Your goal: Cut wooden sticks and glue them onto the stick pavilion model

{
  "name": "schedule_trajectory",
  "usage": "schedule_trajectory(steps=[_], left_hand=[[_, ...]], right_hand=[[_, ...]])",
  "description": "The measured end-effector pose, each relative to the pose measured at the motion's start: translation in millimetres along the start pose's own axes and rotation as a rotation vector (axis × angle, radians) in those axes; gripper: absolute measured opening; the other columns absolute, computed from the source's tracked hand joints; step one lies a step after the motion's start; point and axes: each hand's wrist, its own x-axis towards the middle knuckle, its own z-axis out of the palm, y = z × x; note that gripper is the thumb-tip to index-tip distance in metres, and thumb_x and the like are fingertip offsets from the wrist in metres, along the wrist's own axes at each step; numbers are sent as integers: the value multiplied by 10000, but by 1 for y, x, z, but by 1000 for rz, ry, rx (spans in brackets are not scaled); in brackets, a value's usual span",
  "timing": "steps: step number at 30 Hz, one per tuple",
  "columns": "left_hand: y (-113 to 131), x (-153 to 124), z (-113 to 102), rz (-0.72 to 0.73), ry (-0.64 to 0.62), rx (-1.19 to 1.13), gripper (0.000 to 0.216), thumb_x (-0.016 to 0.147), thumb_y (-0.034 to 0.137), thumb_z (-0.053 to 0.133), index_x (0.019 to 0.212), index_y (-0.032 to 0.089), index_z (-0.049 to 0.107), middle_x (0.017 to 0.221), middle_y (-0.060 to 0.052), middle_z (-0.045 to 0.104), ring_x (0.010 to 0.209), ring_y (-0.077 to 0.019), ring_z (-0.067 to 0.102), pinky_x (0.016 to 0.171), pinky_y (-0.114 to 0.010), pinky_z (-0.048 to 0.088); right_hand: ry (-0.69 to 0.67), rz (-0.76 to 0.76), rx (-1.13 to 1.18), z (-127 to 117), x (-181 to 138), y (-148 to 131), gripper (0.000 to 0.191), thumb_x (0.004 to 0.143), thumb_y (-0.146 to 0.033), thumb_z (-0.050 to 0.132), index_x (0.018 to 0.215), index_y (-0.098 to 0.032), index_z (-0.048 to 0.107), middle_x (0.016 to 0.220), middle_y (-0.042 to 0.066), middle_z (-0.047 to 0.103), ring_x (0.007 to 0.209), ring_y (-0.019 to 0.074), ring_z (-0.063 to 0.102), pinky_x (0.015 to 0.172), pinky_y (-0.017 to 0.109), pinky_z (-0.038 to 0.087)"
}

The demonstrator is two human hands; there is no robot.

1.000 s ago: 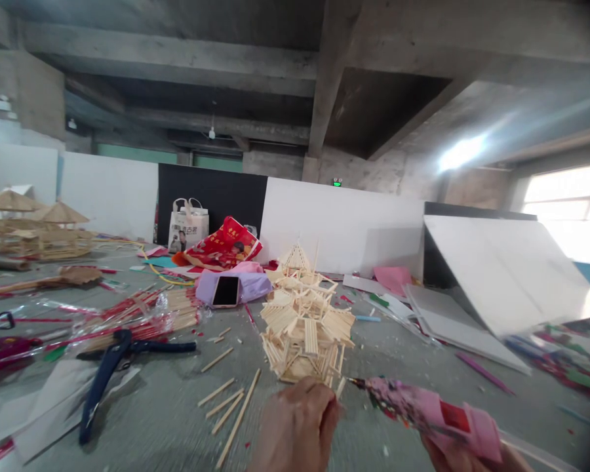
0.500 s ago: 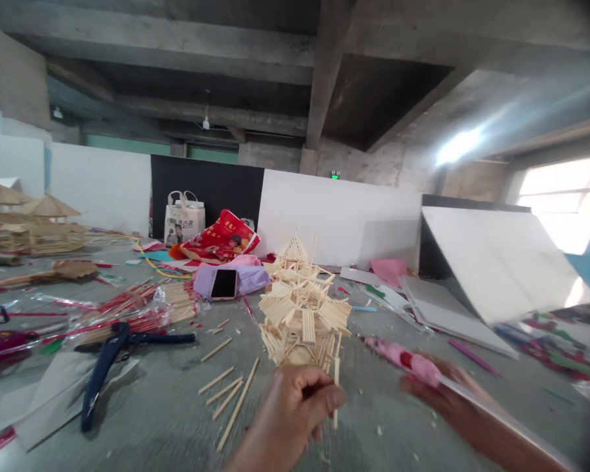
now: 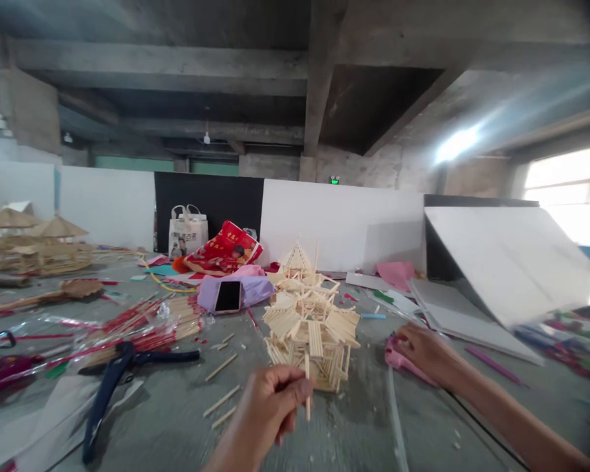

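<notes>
Pinched between the thumb and fingers of my left hand (image 3: 280, 400) is a thin wooden stick (image 3: 308, 393), held roughly upright. Right behind it stands a tiered pavilion model (image 3: 314, 328) built of pale sticks; whether the held stick touches it, I cannot tell. Over on the right, my right hand (image 3: 420, 347) grips a pink hot glue gun (image 3: 397, 354) down at the table. From the gun a long translucent glue stick (image 3: 396, 413) runs toward me, and a dark cord (image 3: 482, 432) passes under my forearm. Loose sticks (image 3: 221, 400) lie left of my left hand.
Blue-handled cutters (image 3: 105, 400) lie at left, beside red-tipped stick bundles (image 3: 142, 321) in plastic. A phone (image 3: 227, 297) rests on purple cloth (image 3: 255, 288). White boards (image 3: 467, 314) and a purple pen (image 3: 494, 366) are at right. Another stick model (image 3: 39, 242) stands far left.
My right hand has lowered the glue gun to the table and turned it, so its glue stick now points toward me. My left hand has shifted slightly left with the stick.
</notes>
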Motion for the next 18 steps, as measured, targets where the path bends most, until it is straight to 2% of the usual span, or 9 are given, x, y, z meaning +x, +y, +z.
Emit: schedule_trajectory(steps=[2,4,6,8,10,12,15,18], left_hand=[[6,4,2,34,77,-68,359,656,470,606,753,126,576,422,74,443,306,-23,287,289,-145,195],[10,11,4,60,146,-113,340,634,429,635,776,128,562,444,75,464,304,-22,299,283,-143,193],[12,19,6,62,156,-109,290,638,397,630,726,132,553,411,77,459,287,-28,305,276,-146,193],[11,27,4,67,123,-83,249,655,376,608,659,134,548,356,79,433,265,-33,303,274,-151,193],[10,33,1,76,112,-52,244,671,367,585,610,133,551,327,77,416,251,-33,303,279,-154,189],[9,37,-3,88,149,-34,240,677,356,575,606,127,570,369,62,458,258,-27,322,287,-152,188],[10,39,-6,94,188,-50,209,670,333,577,655,125,598,499,29,553,289,-24,371,295,-152,204],[11,40,-5,78,206,-70,204,666,334,579,656,131,598,465,42,519,302,-32,378,295,-151,208]], right_hand=[[21,-59,88,-17,-7,-44,210,851,-317,405,784,-192,559,713,1,568,648,132,522,609,237,381],[65,-105,320,-30,-15,-91,235,863,-329,398,758,-198,563,643,-19,540,579,119,491,541,226,355],[91,-160,398,-37,-20,-130,189,843,-271,436,727,-203,568,627,-30,535,562,109,479,528,220,335],[128,-203,389,-37,-20,-154,154,829,-226,450,743,-201,575,675,-20,555,600,112,493,560,225,335],[147,-222,343,-33,-17,-164,142,823,-202,445,772,-200,577,721,-8,568,636,122,504,588,237,334],[136,-198,316,-27,-12,-167,136,818,-205,447,778,-202,576,722,-8,574,633,127,504,584,243,326],[86,-116,349,-18,-7,-169,158,809,-233,455,710,-194,572,634,-21,564,574,120,487,541,236,304],[49,-66,437,-14,-2,-172,229,810,-247,443,619,-178,547,534,-36,518,507,100,457,499,219,288]])
